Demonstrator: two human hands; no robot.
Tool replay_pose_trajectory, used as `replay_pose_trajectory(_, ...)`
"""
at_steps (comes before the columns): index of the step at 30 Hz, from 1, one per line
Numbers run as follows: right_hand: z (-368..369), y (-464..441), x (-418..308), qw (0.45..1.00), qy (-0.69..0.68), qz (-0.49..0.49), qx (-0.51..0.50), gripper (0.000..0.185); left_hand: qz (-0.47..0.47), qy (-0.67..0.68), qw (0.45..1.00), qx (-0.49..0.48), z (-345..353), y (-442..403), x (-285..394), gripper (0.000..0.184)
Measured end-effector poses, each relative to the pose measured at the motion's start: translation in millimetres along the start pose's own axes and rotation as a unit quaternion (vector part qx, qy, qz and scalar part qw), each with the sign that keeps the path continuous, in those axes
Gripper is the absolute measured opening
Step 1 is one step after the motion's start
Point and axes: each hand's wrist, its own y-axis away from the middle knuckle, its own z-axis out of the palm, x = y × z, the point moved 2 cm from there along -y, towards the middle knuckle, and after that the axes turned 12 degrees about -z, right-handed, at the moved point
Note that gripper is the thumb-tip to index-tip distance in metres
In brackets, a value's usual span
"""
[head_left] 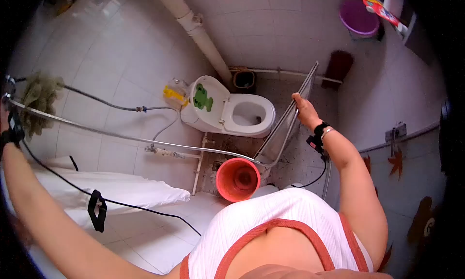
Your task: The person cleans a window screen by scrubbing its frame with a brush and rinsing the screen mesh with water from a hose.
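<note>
My right hand (306, 112) is closed on the edge of a flat, thin-framed panel that looks like a window screen (281, 132). The panel stands tilted, its lower end close to the floor by the toilet. A silver shower hose (121, 135) runs from the left wall, dips near the panel's lower end and rises towards my right hand; its end is hidden. At the far left edge, my left hand (5, 120) is beside the wall faucet (8, 92). Its fingers are too dark and cut off to make out. A red bucket (238, 180) stands below the panel.
The white toilet (249, 115) has its lid up. A small dark bin (243, 79) sits behind it. A mesh bath sponge (41, 102) and a white cloth (131, 189) hang on the left. A purple basin (359, 17) is at upper right. Black cables trail from both wrists.
</note>
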Motion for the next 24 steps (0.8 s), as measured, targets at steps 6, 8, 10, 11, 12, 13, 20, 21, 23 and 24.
replay_pose_trajectory(6,11.1,0.6,11.0,1.0,-0.01,0.003,0.007,0.052,0.126,0.011,0.992,-0.015,27.9,100.8,39.3,0.05)
replay_pose_trajectory(8,17.6,4.0,17.9,0.998,-0.002,-0.035,0.056,0.056,0.173,0.034,0.983,-0.06,47.4,158.7,59.4,0.051)
replay_pose_trajectory(10,17.9,2.5,18.0,0.996,0.007,-0.049,0.068,0.058,0.213,0.055,0.964,-0.147,72.1,237.7,86.1,0.053)
replay_pose_trajectory(11,16.9,1.2,18.6,0.997,0.006,-0.051,0.064,0.057,0.229,0.064,0.951,-0.199,84.9,279.7,98.0,0.053)
replay_pose_trajectory(12,18.2,-0.3,20.6,0.996,0.01,-0.059,0.067,0.057,0.24,0.07,0.933,-0.26,96.3,324.9,107.3,0.054)
replay_pose_trajectory(13,17.4,2.3,18.1,0.993,0.004,-0.08,0.09,0.061,0.25,0.075,0.904,-0.338,106.3,377.7,116.2,0.055)
replay_pose_trajectory(20,17.9,7.5,15.2,0.988,-0.038,-0.088,0.122,0.073,0.139,0.134,0.687,-0.701,114.0,704.7,126.7,0.067)
replay_pose_trajectory(21,19.0,11.9,11.9,0.985,-0.074,-0.092,0.126,0.077,0.141,0.129,0.739,-0.646,105.3,716.0,133.8,0.054)
replay_pose_trajectory(23,20.6,18.6,7.9,0.974,-0.108,-0.116,0.162,0.074,0.046,0.045,0.755,-0.652,99.9,712.0,134.4,0.04)
replay_pose_trajectory(24,24.4,26.4,8.2,0.964,-0.182,-0.07,0.178,0.072,0.043,0.042,0.753,-0.655,99.2,712.0,130.3,0.04)
